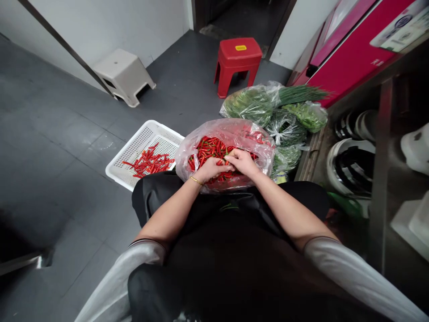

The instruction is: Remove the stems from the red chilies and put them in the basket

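Observation:
A large clear plastic bag (pixel 187 154) full of red chili peppers (pixel 214 150) stands open in front of my knees. Over the peppers my two hands meet, fingertips nearly touching. My left hand (pixel 213 169), with a thin gold bracelet at the wrist, is closed around a red chili. My right hand (pixel 244 163) pinches at the green stem end beside it; the fingers partly hide this small spot. Left of the bag, a white perforated plastic basket (pixel 132 141) holds a loose heap of red chilies (pixel 152 161).
Bagged green vegetables (pixel 251 105) and long green stalks (pixel 301 94) lie behind and right of the bag. A red stool (pixel 238 56) and a beige stool (pixel 122 71) stand farther back. On the right are a metal shelf (pixel 380 179) with round containers and a pink cabinet (pixel 348 53).

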### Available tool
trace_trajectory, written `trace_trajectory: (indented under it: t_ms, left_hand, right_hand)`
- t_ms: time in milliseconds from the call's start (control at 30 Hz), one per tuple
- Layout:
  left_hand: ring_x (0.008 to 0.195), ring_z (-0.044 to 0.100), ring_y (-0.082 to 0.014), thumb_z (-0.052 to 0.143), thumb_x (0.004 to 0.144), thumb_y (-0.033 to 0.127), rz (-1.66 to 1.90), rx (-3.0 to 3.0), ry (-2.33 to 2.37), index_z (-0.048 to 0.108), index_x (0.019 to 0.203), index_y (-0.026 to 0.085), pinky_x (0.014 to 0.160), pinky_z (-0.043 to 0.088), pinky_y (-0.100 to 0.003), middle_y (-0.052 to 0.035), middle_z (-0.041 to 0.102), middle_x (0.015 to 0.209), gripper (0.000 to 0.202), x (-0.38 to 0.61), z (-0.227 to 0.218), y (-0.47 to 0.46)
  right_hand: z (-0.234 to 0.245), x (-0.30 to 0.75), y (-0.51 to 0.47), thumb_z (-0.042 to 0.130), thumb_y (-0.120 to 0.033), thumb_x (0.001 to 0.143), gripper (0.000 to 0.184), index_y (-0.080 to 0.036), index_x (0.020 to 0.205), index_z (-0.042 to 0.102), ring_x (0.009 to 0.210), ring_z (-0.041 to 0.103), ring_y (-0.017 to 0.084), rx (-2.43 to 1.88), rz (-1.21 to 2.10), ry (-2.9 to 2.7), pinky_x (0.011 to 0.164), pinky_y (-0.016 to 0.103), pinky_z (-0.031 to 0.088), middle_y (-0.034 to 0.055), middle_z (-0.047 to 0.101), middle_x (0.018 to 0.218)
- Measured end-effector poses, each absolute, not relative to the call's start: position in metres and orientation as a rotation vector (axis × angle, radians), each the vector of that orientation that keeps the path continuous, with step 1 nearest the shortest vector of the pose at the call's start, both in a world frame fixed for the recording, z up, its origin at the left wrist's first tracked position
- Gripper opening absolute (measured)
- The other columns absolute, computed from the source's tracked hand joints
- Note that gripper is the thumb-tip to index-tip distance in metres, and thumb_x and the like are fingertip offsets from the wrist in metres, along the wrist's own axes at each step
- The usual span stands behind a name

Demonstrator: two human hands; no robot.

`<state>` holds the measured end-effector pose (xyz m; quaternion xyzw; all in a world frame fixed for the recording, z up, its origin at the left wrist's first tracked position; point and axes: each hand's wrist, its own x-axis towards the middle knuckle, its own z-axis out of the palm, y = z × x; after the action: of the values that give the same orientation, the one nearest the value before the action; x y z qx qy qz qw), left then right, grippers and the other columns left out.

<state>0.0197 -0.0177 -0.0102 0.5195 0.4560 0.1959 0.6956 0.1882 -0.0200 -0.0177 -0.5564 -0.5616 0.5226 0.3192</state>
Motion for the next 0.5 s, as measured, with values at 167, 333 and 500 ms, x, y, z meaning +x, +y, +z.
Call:
trace_trajectory:
  t_ms: [167,333,500]
  left_hand:
    - [0.036,0.031,-0.003,0.076,0.066,0.044,0.473,1.09,0.964,0.053,0.058,0.014,0.038,0.02,-0.02,0.0071,0.039,0.041,0.039,0.026,0.001,-0.022]
    - [0.033,0.031,-0.0029,0.068,0.073,0.04,0.447,0.544,0.88,0.056,0.063,0.013,0.034,0.018,-0.016,0.0064,0.038,0.042,0.031,0.022,-0.005,-0.02]
    - [0.049,0.056,-0.0106,0.061,0.071,0.032,0.571,0.402,0.809,0.044,0.056,0.016,0.033,0.026,-0.015,-0.0022,0.054,0.054,0.027,-0.007,-0.015,-0.003]
  right_hand:
    - [-0.003,0.19,-0.022,0.045,-0.037,0.092,0.027,-0.02,0.072,0.049,0.063,0.057,0.016,-1.659,0.731,-2.01,0.062,0.027,0.043,0.0047,0.062,0.068]
    - [-0.001,0.19,-0.027,0.035,-0.035,0.098,0.031,-0.015,0.106,0.058,0.088,0.062,0.022,-1.845,0.227,-2.392,0.071,0.029,0.043,0.0135,0.064,0.102]
    - [-0.025,0.188,-0.033,0.049,-0.04,0.092,0.033,-0.02,0.116,0.06,0.084,0.065,0.022,-1.904,0.437,-2.911,0.066,0.028,0.044,0.0126,0.061,0.114]
